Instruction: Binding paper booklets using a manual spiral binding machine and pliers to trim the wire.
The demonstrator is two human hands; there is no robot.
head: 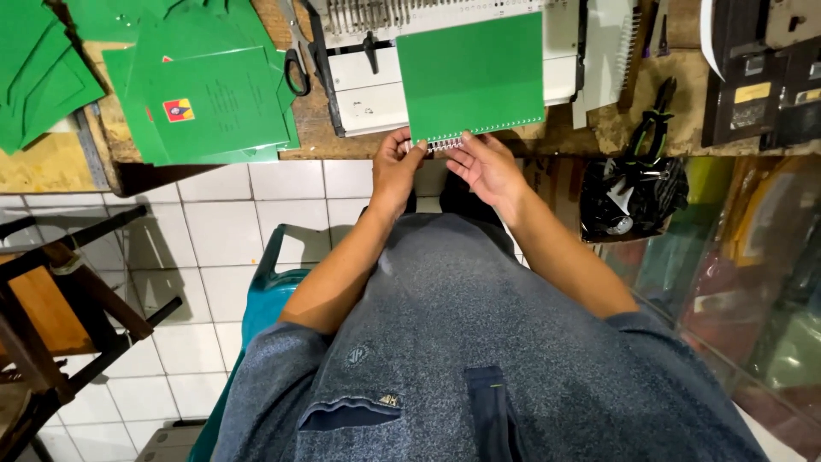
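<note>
— What is the head view showing at the hands?

— The left hand [395,167] is pinching the near edge of a green booklet [471,75], fingers curled closed on the white comb spine [438,144]. The right hand [486,164] is lying half open, fingertips touching that same spine.

— Where is the booklet sitting?

— It is lying flat on a white binding machine [368,81] at the front of the wooden worktop [321,128], its punched edge overhanging towards the person.

— And around it?

— A stack of green covers [209,103] is resting to the left, scissors [297,60] just beside the machine, pliers [654,120] to the right.
</note>
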